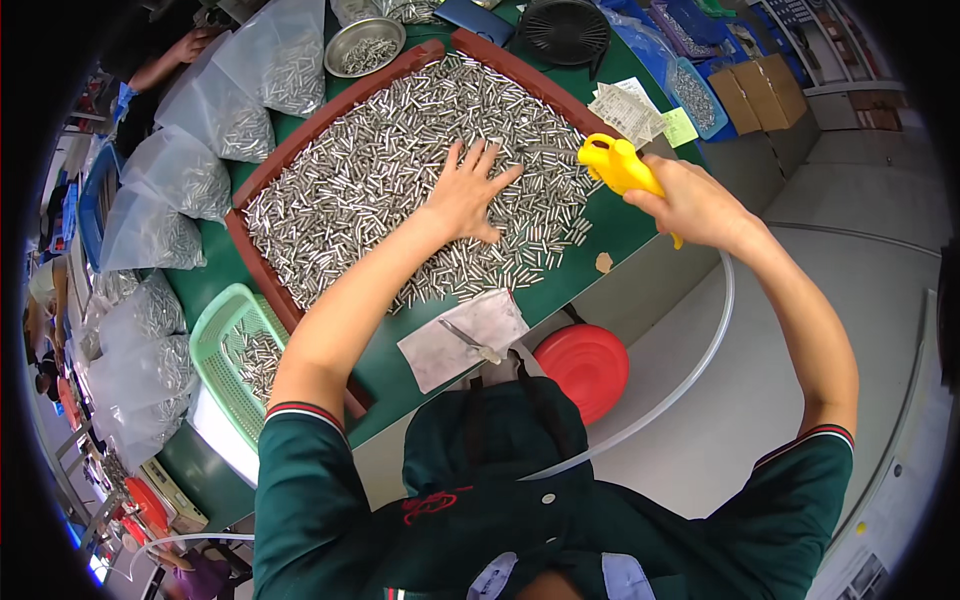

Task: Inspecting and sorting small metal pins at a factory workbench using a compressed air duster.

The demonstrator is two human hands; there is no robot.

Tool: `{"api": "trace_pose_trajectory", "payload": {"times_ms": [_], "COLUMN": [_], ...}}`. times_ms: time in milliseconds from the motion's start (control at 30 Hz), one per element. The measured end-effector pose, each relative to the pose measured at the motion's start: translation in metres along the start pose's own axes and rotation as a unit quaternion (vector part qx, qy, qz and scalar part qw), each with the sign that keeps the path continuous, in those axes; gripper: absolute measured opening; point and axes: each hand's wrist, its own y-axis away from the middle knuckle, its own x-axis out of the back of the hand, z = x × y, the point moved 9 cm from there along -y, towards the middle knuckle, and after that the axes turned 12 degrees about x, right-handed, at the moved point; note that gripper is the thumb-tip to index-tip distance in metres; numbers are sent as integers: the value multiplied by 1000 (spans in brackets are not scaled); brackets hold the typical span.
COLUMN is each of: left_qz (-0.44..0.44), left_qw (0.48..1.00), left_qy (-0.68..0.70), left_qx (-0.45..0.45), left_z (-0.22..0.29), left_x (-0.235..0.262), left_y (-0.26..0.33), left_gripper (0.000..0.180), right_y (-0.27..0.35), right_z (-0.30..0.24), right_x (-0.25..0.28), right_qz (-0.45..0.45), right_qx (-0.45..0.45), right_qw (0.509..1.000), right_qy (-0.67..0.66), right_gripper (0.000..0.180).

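Note:
My left hand (pixel 466 192) lies flat, fingers spread, on a heap of small shiny metal cylinders (pixel 380 170) spread over a green table inside a red-brown frame (pixel 262 178). My right hand (pixel 692 204) grips a yellow air blow gun (pixel 617 165) at the heap's right edge, its nozzle pointing toward the cylinders. A clear hose (pixel 690 375) runs from the gun down past my right side.
Clear bags of the same cylinders (pixel 200 150) lie along the left. A green plastic basket (pixel 228 355), a metal bowl (pixel 364 45), a black round object (pixel 565 30), paper slips (pixel 628 110), tweezers on a white sheet (pixel 462 338), a red stool (pixel 584 368), cardboard boxes (pixel 760 92). Another person's hand (pixel 185 48) at top left.

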Motion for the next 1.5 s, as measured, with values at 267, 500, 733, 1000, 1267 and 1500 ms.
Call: {"api": "trace_pose_trajectory", "payload": {"times_ms": [267, 500, 733, 1000, 1267, 1500], "left_qz": [15, 31, 38, -33, 27, 32], "left_qw": [998, 998, 995, 995, 999, 998], "left_qy": [-16, -18, 38, 37, 9, 49], "left_qx": [55, 50, 80, 87, 26, 2], "left_z": [2, -2, 6, 5, 8, -3], "left_x": [-13, -2, 26, -17, -15, 16], "left_y": [-39, -35, -32, -106, -102, -51], "left_gripper": [59, 28, 70, 119, 44, 16], "right_y": [14, 34, 44, 40, 36, 24], "right_z": [8, 25, 47, 52, 45, 35], "right_x": [-13, -10, -6, -15, -6, 8], "right_qz": [-19, 6, 54, 27, 41, 26], "right_qx": [-27, -46, -32, -52, -30, 20], "right_qw": [999, 999, 998, 998, 998, 999], "right_qy": [6, 7, -3, -17, -21, -12], "right_gripper": [38, 37, 30, 32, 31, 34]}}
